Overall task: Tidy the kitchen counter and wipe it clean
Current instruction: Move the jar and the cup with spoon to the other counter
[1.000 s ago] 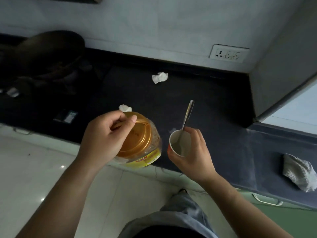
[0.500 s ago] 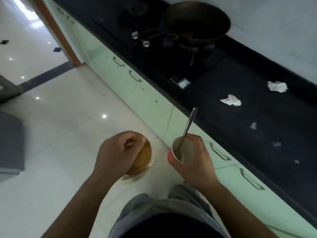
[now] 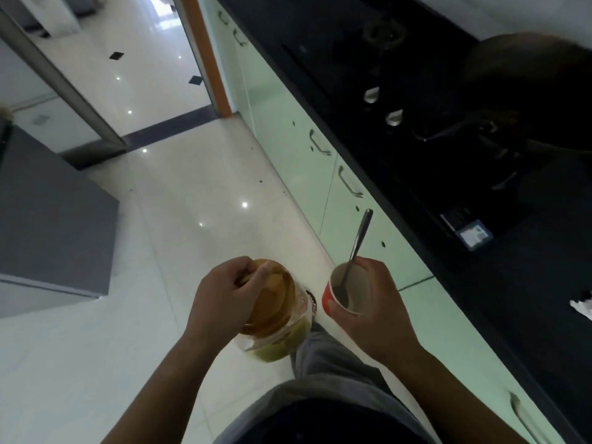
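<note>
Over the pale floor tiles, just off the counter's front edge, both hands carry things lifted clear of the dark worktop. From the head view, the left hand is curled over the amber lid of one clear jar, fingers closed on the lid handle, so the jar hangs upright beneath the grip. The right hand is wrapped around one red paper cup, which stands upright with one metal spoon leaning in it, its long axis tilting up and away toward the cabinets. Jar and cup are near each other, not touching. Both hands are full, so neither is free to wipe; the counter lies to the right, nearer the cup hand. Judging by this, the carrying-off step is under way and the wiping not yet begun. One crumpled white scrap shows at the frame's right edge on the counter, and one dark pan sits on the stove.
</note>
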`<state>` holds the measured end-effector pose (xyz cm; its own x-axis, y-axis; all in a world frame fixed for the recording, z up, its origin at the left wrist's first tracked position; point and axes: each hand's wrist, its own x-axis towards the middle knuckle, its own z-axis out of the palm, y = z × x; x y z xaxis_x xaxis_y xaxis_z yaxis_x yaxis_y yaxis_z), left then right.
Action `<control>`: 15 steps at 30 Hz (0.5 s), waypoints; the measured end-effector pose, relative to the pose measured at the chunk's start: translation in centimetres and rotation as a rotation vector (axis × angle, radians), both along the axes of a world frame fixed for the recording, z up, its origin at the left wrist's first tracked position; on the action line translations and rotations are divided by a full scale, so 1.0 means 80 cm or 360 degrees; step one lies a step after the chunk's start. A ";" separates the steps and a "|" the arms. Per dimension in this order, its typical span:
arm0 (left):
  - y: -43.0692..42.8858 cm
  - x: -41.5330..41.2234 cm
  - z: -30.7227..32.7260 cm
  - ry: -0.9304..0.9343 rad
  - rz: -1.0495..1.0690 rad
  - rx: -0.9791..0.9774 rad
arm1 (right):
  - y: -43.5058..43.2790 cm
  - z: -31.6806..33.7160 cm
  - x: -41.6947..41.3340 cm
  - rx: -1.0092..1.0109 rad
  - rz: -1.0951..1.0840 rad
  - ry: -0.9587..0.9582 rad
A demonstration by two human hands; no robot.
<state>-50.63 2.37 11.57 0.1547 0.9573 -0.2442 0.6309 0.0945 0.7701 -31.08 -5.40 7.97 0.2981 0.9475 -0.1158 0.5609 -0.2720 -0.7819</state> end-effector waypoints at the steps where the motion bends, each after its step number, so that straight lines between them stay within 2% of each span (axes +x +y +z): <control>1: 0.026 0.003 0.000 0.0002 -0.0015 -0.0017 | 0.032 -0.002 0.003 -0.0042 0.0021 0.0009; 4: 0.099 0.010 0.010 -0.0039 -0.0021 -0.0075 | 0.128 0.005 0.014 -0.0169 0.0068 -0.0009; 9: 0.218 0.012 0.029 -0.0107 0.0052 0.0046 | 0.262 0.025 0.021 -0.0009 0.0225 0.0016; 15: 0.360 0.008 0.042 -0.0239 0.0319 0.0147 | 0.391 0.023 0.011 0.0037 0.0292 -0.0040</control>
